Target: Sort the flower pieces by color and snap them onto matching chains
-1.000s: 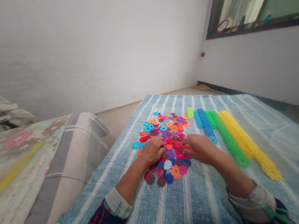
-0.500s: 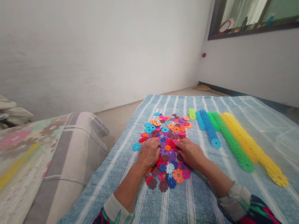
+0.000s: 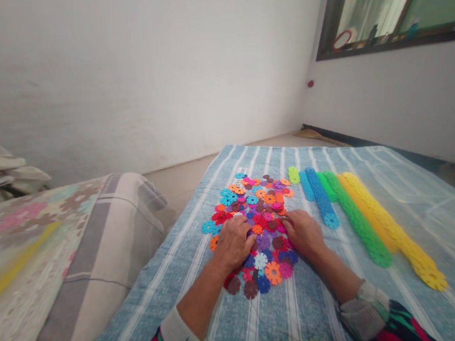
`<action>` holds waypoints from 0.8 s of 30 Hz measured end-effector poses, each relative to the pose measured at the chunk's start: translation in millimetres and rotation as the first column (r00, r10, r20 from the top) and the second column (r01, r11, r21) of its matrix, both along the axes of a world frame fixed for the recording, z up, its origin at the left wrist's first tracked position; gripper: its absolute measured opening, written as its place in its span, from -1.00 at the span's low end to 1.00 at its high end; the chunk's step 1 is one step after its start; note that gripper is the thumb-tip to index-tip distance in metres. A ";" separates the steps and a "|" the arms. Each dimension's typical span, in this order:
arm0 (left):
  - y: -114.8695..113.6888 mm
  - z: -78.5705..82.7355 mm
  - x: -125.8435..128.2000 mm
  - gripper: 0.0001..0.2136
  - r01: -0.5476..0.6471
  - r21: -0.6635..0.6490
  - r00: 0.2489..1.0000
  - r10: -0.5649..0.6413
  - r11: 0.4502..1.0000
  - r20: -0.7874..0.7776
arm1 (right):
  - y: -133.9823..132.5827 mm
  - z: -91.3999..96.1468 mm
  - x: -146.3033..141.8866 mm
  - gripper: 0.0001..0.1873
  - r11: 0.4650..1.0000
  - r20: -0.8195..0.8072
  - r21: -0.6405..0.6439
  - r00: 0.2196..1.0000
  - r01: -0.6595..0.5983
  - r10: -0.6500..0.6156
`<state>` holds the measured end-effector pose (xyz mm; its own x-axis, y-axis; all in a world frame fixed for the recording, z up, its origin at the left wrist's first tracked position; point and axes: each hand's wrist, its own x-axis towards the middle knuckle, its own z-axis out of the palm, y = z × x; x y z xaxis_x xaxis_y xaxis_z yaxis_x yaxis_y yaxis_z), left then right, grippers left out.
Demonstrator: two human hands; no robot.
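A heap of small flat flower-shaped plastic discs (image 3: 260, 210) in several colours lies on a blue striped cloth (image 3: 301, 312). My left hand (image 3: 235, 241) rests palm down on the left part of the heap, fingers curled on the discs. My right hand (image 3: 304, 233) lies on the right part, fingers bent and touching discs; what they pinch is hidden. To the right, discs are laid out in rows by colour: a blue row (image 3: 320, 197), a green row (image 3: 355, 218) and a yellow row (image 3: 393, 233).
A grey cushion (image 3: 111, 242) and a flowered mat (image 3: 20, 244) lie to the left. Clear plastic sheeting (image 3: 442, 201) sits at the right. White walls stand behind, with a dark-framed window (image 3: 388, 10) at the upper right. Bare floor (image 3: 181, 177) shows beyond the cloth.
My right hand slid left onto the heap, then eased back to its right part. The left hand stayed on the discs with small shifts. The view dipped slightly.
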<state>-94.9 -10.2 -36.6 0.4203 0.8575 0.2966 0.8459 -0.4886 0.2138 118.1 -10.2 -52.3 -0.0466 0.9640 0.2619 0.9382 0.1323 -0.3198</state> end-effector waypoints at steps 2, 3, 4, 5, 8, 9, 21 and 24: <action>-2.5 -1.9 1.6 -0.88 -0.003 -0.015 1.000 0.003 1.000 0.015 | -1.2 -2.3 -3.3 -0.79 0.999 -0.009 0.007 0.999 -0.053 0.053; -3.1 -3.1 1.8 -0.90 -0.006 -0.022 1.000 0.007 1.000 0.030 | -1.7 -3.8 -5.1 -0.79 0.996 -0.012 0.013 0.996 -0.083 0.083; -3.4 -4.2 1.7 -0.92 -0.010 -0.030 0.999 0.011 1.000 0.047 | -2.0 -5.5 -6.8 -0.79 0.994 -0.016 0.020 0.994 -0.109 0.110; -3.6 -5.1 1.5 -0.94 -0.012 -0.037 0.998 0.014 0.999 0.062 | -2.2 -7.3 -8.3 -0.79 0.991 -0.022 0.027 0.991 -0.130 0.130; -4.9 -5.0 1.8 -0.98 -0.017 -0.045 0.997 0.021 0.999 0.080 | -2.3 -12.6 -10.5 -0.78 0.982 -0.049 0.049 0.982 -0.181 0.183; -6.0 -4.1 2.6 -0.97 -0.017 -0.044 0.997 0.020 0.999 0.077 | -2.3 -14.1 -10.6 -0.78 0.980 -0.059 0.055 0.979 -0.193 0.196; -19.6 -4.6 16.7 -0.91 0.056 -0.050 0.998 -0.054 0.997 0.042 | -5.6 -18.3 -9.9 -0.77 0.960 -0.122 0.115 0.956 -0.254 0.268; -19.9 -6.0 17.6 -0.89 0.096 -0.034 0.994 -0.094 0.995 0.049 | -9.6 -14.6 -8.5 -0.75 0.951 -0.114 0.140 0.950 -0.276 0.292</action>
<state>-77.4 -30.0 -42.5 0.4866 0.8251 0.2872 0.7846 -0.5573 0.2718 109.6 -19.8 -66.9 -0.2707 0.8765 0.3980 0.8068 0.4321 -0.4029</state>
